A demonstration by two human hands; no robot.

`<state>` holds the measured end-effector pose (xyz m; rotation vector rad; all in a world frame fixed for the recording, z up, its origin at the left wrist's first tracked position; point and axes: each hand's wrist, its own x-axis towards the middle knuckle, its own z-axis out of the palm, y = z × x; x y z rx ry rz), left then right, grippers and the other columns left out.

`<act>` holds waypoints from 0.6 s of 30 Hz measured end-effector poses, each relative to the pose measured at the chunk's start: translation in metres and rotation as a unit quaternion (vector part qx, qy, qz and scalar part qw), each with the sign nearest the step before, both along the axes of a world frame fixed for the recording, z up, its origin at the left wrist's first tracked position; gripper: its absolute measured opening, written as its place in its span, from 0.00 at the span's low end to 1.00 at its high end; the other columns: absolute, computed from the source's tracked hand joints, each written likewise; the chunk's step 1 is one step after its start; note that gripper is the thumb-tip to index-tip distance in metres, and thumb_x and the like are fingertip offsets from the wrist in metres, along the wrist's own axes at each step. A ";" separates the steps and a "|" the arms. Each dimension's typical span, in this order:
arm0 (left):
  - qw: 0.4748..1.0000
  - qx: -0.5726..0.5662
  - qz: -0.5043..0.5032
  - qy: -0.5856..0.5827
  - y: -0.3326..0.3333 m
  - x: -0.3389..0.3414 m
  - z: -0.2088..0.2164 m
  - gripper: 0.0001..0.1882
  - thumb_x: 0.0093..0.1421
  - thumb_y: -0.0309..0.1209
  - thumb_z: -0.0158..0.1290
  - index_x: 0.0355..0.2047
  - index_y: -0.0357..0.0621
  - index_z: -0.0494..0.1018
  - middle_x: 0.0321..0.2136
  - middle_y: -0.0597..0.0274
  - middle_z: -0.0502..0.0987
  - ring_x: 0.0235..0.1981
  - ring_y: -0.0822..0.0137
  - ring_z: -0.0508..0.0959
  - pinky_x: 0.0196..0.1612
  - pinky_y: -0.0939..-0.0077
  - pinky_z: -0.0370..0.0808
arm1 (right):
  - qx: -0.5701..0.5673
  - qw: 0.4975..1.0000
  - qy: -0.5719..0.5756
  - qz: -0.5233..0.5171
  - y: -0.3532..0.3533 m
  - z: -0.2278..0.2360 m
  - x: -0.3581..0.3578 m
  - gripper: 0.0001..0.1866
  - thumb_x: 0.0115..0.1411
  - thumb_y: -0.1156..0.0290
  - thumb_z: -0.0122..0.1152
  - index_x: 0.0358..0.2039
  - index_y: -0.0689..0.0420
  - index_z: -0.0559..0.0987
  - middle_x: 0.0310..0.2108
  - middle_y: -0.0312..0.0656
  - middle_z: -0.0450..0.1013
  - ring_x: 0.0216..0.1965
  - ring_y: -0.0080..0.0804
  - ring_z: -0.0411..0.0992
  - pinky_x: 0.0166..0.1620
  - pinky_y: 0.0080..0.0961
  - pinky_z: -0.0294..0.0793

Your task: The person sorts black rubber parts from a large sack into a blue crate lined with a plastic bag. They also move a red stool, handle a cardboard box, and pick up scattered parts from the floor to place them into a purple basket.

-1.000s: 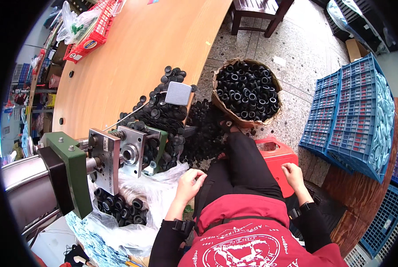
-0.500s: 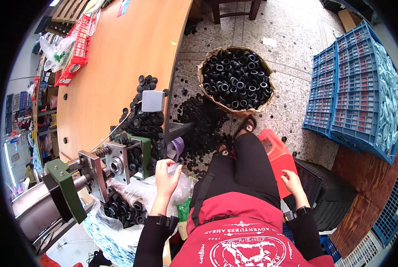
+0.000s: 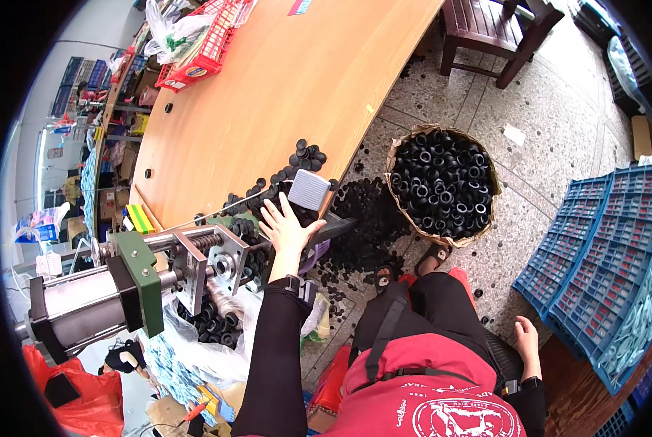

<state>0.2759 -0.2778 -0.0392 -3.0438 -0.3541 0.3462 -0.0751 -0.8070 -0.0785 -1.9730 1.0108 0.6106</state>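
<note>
1. The left grip (image 3: pixel 289 232) is spread wide, with nothing seen held; it is placed over black discs (image 3: pixel 309 156) on the table (image 3: pixel 282 95), just beside a grey pad (image 3: pixel 310 189). Contact cannot be told.
2. The right grip (image 3: pixel 527 339) is half curled beside the lap; whether anything is held cannot be told.
3. Black rings (image 3: pixel 442 186) are already heaped in a paper sack (image 3: pixel 393 164); many discs are left loose.
4. Since half a second ago, the left grip has been moved forward from near the clear bag (image 3: pixel 202 357) to the discs.
</note>
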 end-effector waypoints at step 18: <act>0.950 -0.028 -0.235 -0.202 0.007 -0.055 -0.035 0.29 0.46 0.23 0.53 0.50 0.45 0.57 0.48 0.48 0.60 0.50 0.50 0.60 0.57 0.48 0.54 | 0.025 0.990 0.019 0.139 -0.026 0.006 0.088 0.15 0.57 0.70 0.52 0.44 0.60 0.73 0.39 0.45 0.73 0.41 0.30 0.71 0.45 0.23 0.68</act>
